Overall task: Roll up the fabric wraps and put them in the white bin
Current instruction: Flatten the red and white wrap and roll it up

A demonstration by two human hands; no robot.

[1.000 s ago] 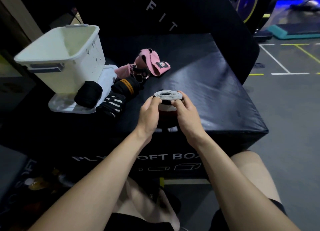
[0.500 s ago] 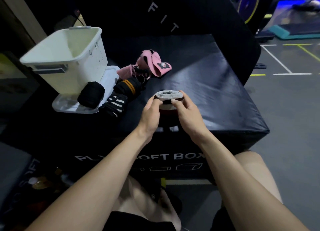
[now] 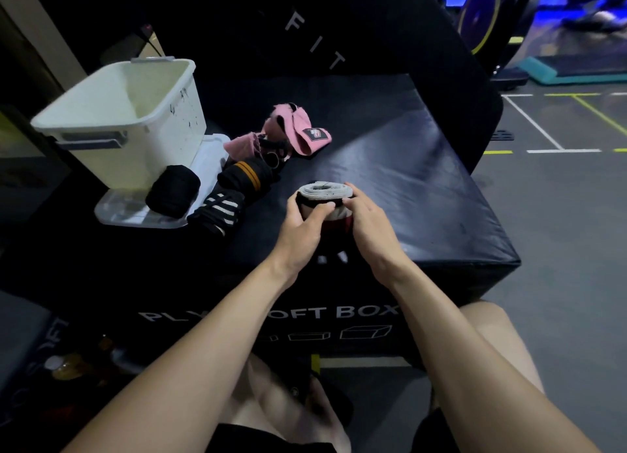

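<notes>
Fabric wrap roll [image 3: 322, 201], grey-white edge on top, black, white and red bands lower down, is clamped between both my hands over the near part of the black soft box [image 3: 424, 188]. Left hand [image 3: 302, 228] curls round its left side with the thumb laid across the front; right hand [image 3: 368, 220] curls round the right side, fingertips pressing at the top rim. Both grips closed on the roll, probably to keep the coil tight so the layers don't spring loose. Roll stands upright: long axis roughly vertical, spiral end facing up toward the camera. Can't tell if its base touches the box or hangs just above it; my hands hide that.

White bin [image 3: 135, 120] sits well apart at far left on a clear lid [image 3: 135, 215], open mouth up, looks empty from what shows. Just beside it: black roll [image 3: 173, 191] on the lid, black wrap with orange stripe [image 3: 246, 178], black wrap with white stripes [image 3: 220, 210], pink wraps [image 3: 291, 132] loose, not rolled. Judging by that, most of the job remains; this roll looks close to ready for the bin.
</notes>
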